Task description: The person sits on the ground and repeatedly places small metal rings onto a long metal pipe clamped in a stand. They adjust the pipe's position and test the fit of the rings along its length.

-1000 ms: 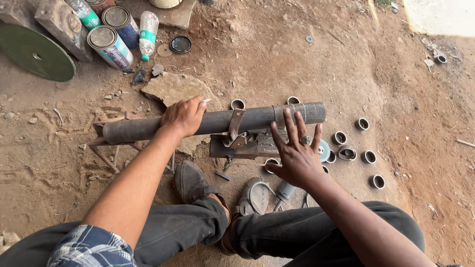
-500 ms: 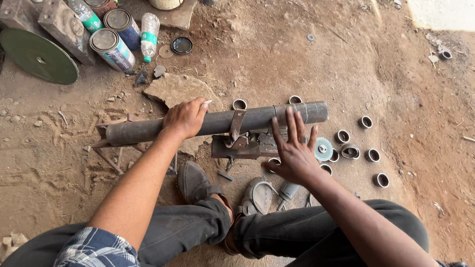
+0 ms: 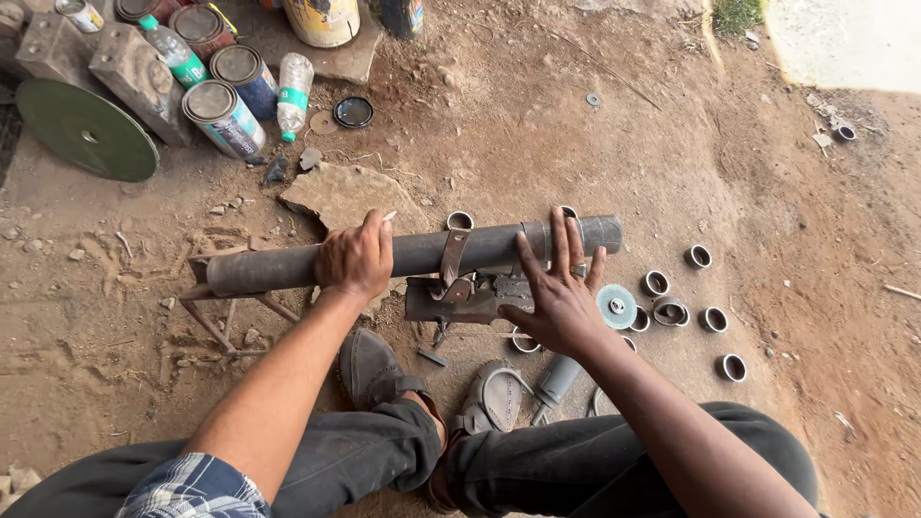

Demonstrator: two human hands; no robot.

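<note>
Pipe (image 3: 422, 254) lies level, long axis left to right across the dirt; left hand (image 3: 357, 259) grips it, right hand (image 3: 556, 293) rests splayed fingers on it.

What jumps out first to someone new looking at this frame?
The long grey metal pipe lying across the dirt in mid-frame, clamped by a rusty bracket. The left hand grips it, and the right hand rests spread-fingered on its right part. Next come the short cut pipe rings scattered on the ground at right, and the paint tins and green disc at upper left.
</note>
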